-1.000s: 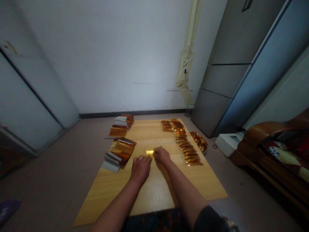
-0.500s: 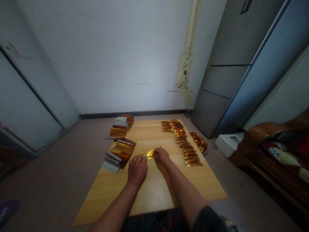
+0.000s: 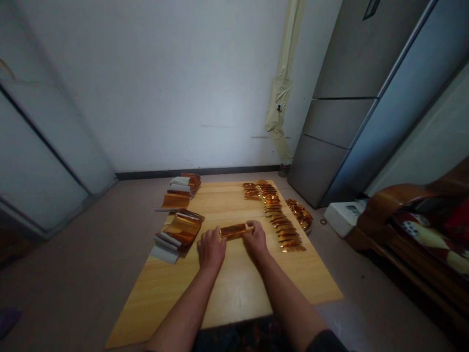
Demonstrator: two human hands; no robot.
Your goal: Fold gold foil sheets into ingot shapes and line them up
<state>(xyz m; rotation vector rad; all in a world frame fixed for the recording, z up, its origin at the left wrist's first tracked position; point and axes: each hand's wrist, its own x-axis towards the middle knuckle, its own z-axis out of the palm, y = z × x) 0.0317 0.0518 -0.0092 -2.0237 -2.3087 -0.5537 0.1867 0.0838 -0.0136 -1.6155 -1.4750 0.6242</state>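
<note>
A strip of folded gold foil paper [image 3: 233,231] stretches between my two hands over the middle of the wooden table [image 3: 234,288]. My left hand [image 3: 212,247] grips its left end with the fingers closed. At the right end my right hand [image 3: 256,238] pinches the paper between thumb and fingers. Left of my left hand lies a fanned stack of gold foil sheets [image 3: 185,227] with pale backs. Behind that stack is a second one [image 3: 176,200]. To the right of my right hand runs a row of folded gold pieces [image 3: 284,230].
A shorter row of folded gold pieces [image 3: 251,190] lies at the table's back right. Beyond the right edge stands a container heaped with gold pieces [image 3: 300,215]. A white box [image 3: 342,217], a wooden seat [image 3: 395,244] and a grey fridge [image 3: 326,142] are further right.
My right hand has shifted slightly right. The foil between my hands now shows as a longer, darker strip, where a small bright piece showed before. My left hand has closed on its left end.
</note>
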